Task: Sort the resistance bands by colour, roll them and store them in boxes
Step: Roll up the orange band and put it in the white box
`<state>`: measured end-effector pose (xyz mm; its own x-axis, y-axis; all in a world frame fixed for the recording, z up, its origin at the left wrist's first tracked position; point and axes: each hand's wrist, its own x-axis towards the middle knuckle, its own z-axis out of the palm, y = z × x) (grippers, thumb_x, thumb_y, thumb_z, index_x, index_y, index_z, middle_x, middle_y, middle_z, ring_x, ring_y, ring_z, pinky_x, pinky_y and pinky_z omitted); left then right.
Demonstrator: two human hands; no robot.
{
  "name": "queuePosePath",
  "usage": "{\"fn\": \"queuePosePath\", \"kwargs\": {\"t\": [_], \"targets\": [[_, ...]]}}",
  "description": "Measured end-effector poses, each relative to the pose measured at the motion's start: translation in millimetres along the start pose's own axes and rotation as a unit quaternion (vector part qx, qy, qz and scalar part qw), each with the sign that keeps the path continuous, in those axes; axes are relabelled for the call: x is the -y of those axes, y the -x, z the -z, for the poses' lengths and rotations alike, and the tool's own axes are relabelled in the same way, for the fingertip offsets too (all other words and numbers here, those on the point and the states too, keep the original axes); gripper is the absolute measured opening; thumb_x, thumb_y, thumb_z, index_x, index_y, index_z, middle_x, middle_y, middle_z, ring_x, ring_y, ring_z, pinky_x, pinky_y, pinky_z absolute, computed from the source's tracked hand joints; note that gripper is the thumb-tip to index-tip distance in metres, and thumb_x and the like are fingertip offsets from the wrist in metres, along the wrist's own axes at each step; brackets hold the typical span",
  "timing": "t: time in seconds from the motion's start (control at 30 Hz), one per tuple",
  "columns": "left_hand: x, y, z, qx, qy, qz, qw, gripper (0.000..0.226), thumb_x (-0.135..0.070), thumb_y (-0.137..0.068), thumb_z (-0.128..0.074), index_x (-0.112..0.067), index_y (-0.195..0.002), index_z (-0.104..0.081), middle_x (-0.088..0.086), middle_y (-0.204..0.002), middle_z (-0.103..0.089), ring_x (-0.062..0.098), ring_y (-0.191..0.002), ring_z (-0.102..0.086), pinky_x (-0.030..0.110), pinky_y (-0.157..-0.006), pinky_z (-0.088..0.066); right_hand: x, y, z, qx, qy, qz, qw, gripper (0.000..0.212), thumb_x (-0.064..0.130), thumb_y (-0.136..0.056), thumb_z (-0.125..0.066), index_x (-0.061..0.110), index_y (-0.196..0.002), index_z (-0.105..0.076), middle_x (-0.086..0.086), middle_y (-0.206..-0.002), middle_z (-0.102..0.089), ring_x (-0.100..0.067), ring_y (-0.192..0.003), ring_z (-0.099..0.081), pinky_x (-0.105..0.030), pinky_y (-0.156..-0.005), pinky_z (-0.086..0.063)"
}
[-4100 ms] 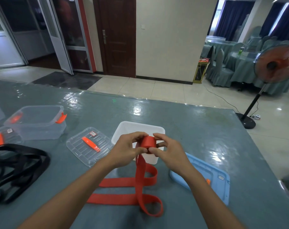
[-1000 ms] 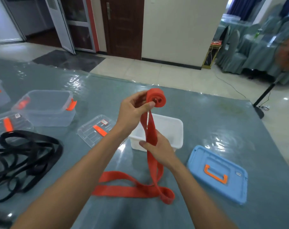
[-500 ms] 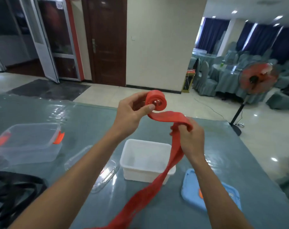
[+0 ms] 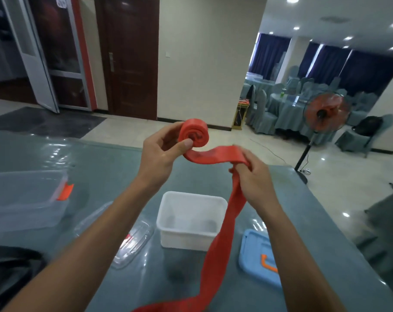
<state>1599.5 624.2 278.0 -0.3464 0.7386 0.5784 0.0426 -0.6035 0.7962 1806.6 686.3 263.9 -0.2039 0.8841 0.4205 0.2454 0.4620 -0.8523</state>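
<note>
A red resistance band (image 4: 222,224) is partly wound into a tight roll (image 4: 194,132), raised above the table. My left hand (image 4: 160,154) pinches that roll, thumb pressed on its end face. My right hand (image 4: 252,179) grips the loose strip just right of the roll; from there the strip hangs down past the front of an empty white box (image 4: 191,221) and runs off the bottom edge. Black bands (image 4: 13,264) lie at the lower left, blurred.
A blue lid with an orange handle (image 4: 258,255) lies right of the white box. A clear lid (image 4: 132,242) lies to its left, and a clear box with orange clips (image 4: 26,199) farther left. A standing fan (image 4: 323,113) is beyond the table's right corner.
My right hand left the roll, slid down the strip, then rose with it beside the roll. The roll grew thicker and was lifted higher off the table. The camera tilted upward.
</note>
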Motion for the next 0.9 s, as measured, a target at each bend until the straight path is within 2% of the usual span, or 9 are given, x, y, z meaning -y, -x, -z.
{"fn": "queuePosePath", "kwargs": {"t": [0.1, 0.17, 0.23, 0.3, 0.43, 0.57, 0.67, 0.77, 0.9], "targets": [[17, 15, 22, -0.006, -0.013, 0.032, 0.999, 0.036, -0.002, -0.087, -0.072, -0.007, -0.122, -0.066, 0.001, -0.107, -0.074, 0.011, -0.100, -0.069, 0.024, -0.089, -0.052, -40, 31, -26, 0.070, 0.054, -0.048, 0.995, 0.029, 0.016, -0.092, -0.061, 0.044, -0.094, -0.067, 0.013, -0.078, -0.062, -0.002, -0.069, -0.056, -0.026, -0.071, -0.043], [28, 28, 33, 0.001, -0.030, 0.058, 0.998, 0.037, 0.001, -0.087, -0.072, -0.006, -0.123, -0.065, 0.002, -0.106, -0.074, 0.010, -0.099, -0.070, 0.023, -0.087, -0.054, -66, 57, -46, 0.107, 0.082, -0.083, 0.988, 0.020, 0.016, -0.087, -0.071, 0.036, -0.087, -0.066, 0.005, -0.083, -0.063, -0.003, -0.071, -0.055, -0.027, -0.073, -0.043], [39, 45, 41, 0.018, -0.047, 0.085, 0.995, 0.039, 0.004, -0.085, -0.072, -0.008, -0.122, -0.065, 0.003, -0.106, -0.073, 0.010, -0.098, -0.070, 0.023, -0.087, -0.055, -88, 82, -66, 0.154, 0.118, -0.121, 0.973, 0.017, 0.021, -0.080, -0.079, 0.022, -0.091, -0.067, -0.001, -0.092, -0.063, -0.013, -0.080, -0.060, -0.032, -0.077, -0.047], [50, 61, 49, 0.029, -0.050, 0.109, 0.992, 0.040, 0.007, -0.084, -0.072, -0.010, -0.120, -0.066, 0.006, -0.106, -0.073, 0.010, -0.097, -0.071, 0.026, -0.089, -0.056, -105, 101, -84, 0.199, 0.140, -0.144, 0.959, 0.028, 0.022, -0.076, -0.083, 0.016, -0.096, -0.065, -0.003, -0.095, -0.062, -0.020, -0.085, -0.061, -0.035, -0.079, -0.049], [69, 83, 70, 0.025, -0.055, 0.149, 0.987, 0.040, 0.009, -0.083, -0.072, -0.019, -0.112, -0.069, -0.005, -0.098, -0.076, 0.008, -0.094, -0.071, 0.026, -0.088, -0.056, -122, 120, -106, 0.250, 0.125, -0.159, 0.947, 0.031, 0.021, -0.076, -0.083, 0.024, -0.101, -0.065, 0.011, -0.092, -0.068, -0.005, -0.082, -0.061, -0.026, -0.079, -0.047], [85, 95, 87, 0.035, -0.063, 0.178, 0.981, 0.042, 0.010, -0.081, -0.074, -0.019, -0.112, -0.069, -0.009, -0.094, -0.077, 0.007, -0.092, -0.072, 0.027, -0.087, -0.057, -129, 127, -115, 0.303, 0.100, -0.157, 0.934, 0.056, 0.015, -0.072, -0.085, 0.036, -0.119, -0.060, 0.016, -0.108, -0.069, 0.002, -0.100, -0.064, -0.027, -0.094, -0.052], [92, 101, 95, 0.040, -0.086, 0.186, 0.978, 0.043, 0.008, -0.080, -0.076, -0.015, -0.115, -0.068, 0.001, -0.101, -0.077, 0.012, -0.095, -0.072, 0.031, -0.091, -0.057, -120, 124, -121, 0.307, 0.105, -0.152, 0.934, 0.080, 0.023, -0.074, -0.087, 0.026, -0.144, -0.049, 0.009, -0.132, -0.059, -0.002, -0.117, -0.055, -0.008, -0.090, -0.043], [97, 107, 102, 0.064, -0.113, 0.200, 0.971, 0.044, 0.006, -0.080, -0.077, -0.008, -0.121, -0.068, 0.008, -0.111, -0.075, 0.017, -0.102, -0.072, 0.036, -0.098, -0.055, -102, 115, -119, 0.245, 0.073, -0.113, 0.960, 0.071, 0.026, -0.082, -0.081, 0.026, -0.145, -0.048, 0.011, -0.134, -0.059, -0.001, -0.120, -0.057, -0.018, -0.097, -0.047], [99, 113, 105, 0.180, -0.224, 0.177, 0.941, 0.042, -0.009, -0.080, -0.081, -0.023, -0.118, -0.071, -0.011, -0.102, -0.074, 0.003, -0.095, -0.069, 0.031, -0.093, -0.054, -79, 105, -114, 0.186, 0.032, -0.071, 0.979, 0.057, 0.022, -0.089, -0.076, 0.023, -0.141, -0.055, 0.011, -0.128, -0.065, -0.002, -0.114, -0.063, -0.021, -0.084, -0.056]]}}
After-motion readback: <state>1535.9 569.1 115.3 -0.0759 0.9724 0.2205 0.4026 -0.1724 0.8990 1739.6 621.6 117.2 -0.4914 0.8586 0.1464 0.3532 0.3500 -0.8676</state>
